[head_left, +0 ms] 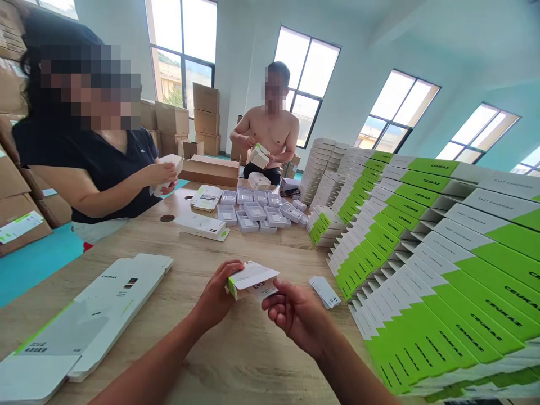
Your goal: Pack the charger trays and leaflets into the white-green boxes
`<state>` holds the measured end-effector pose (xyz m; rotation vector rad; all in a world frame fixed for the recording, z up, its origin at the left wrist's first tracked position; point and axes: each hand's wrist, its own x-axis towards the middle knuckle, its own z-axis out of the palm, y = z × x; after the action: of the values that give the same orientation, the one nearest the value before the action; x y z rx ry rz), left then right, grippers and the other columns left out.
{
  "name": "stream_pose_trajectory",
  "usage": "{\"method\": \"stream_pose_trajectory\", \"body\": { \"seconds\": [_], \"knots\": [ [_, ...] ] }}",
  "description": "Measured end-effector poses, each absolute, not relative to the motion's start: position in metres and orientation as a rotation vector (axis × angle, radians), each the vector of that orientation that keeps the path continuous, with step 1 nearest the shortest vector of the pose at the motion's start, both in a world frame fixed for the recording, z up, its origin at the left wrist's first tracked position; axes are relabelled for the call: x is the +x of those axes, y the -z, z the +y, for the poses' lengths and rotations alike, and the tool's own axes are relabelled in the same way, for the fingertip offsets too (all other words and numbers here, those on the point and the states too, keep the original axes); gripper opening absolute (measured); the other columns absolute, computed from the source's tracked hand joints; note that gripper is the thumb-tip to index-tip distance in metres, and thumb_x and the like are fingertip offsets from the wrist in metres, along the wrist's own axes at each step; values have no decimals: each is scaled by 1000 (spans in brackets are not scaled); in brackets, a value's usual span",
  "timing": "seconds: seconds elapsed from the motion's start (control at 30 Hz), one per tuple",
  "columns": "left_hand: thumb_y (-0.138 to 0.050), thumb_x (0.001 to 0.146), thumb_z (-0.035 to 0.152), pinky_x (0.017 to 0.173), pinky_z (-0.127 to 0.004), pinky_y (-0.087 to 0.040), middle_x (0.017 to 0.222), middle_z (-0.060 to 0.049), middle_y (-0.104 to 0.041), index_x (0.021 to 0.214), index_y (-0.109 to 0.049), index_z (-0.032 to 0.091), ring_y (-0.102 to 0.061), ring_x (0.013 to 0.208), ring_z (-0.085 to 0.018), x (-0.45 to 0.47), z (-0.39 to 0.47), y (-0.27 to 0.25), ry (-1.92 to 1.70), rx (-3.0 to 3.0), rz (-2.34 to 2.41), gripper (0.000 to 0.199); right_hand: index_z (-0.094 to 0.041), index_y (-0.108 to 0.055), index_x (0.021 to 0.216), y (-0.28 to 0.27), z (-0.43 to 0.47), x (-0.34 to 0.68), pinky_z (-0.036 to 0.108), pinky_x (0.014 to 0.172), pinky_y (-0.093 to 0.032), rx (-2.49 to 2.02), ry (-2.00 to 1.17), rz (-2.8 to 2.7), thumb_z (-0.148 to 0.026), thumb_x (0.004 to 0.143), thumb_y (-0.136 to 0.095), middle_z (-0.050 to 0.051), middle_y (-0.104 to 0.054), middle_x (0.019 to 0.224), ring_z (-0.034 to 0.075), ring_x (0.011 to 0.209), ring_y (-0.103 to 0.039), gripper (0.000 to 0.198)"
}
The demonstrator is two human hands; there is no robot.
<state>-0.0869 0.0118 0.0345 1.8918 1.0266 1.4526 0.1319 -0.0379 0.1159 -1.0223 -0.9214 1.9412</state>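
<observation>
Near the middle of the table, my left hand (219, 292) is wrapped around a small white and green carton (248, 274). The carton's near right end is open, with a flap sticking out over it. Between thumb and fingers, my right hand (291, 312) pinches a white printed card (264, 289) at that open end. The card lies partly under the flap, so its far part is hidden. Just right of my right hand is a small pile of white printed cards (324, 292).
Tall stacks of white and green cartons (396, 236) rise along the right. Flattened cartons (101, 315) lie at left. Clear plastic trays (255, 212) cluster farther back. One co-worker (118, 174) at left holds white packaging; another (270, 129) across the table holds a carton.
</observation>
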Motion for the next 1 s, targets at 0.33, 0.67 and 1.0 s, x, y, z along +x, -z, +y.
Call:
{"method": "stream_pose_trajectory", "body": {
  "seconds": [0.33,0.67,1.0],
  "knots": [
    [-69,88,28,98,-41,-54,120,-9,-67,115,-58,25,-66,113,-26,-90,29,-24,-1596,1650,1162,30,-14,-66,128,-61,107,100,46,107,-48,-1567,-747,-2018,-41,99,-56,17,-68,135,29,127,-62,41],
    [-70,84,24,95,-39,-56,116,-9,-67,116,-56,25,-67,111,-26,-98,31,-28,-1750,1596,1175,36,-17,-61,136,-72,127,60,54,121,-24,-1630,-149,-2523,-21,99,-55,17,-60,140,32,138,-48,38],
    [-76,77,29,103,-46,-52,119,-14,-67,117,-61,23,-63,119,-32,-100,18,-45,-1604,1859,977,43,-38,-44,154,-91,-28,132,54,122,-23,-1167,-611,-2824,-40,68,-88,9,-40,163,39,149,-34,97]
  ]
}}
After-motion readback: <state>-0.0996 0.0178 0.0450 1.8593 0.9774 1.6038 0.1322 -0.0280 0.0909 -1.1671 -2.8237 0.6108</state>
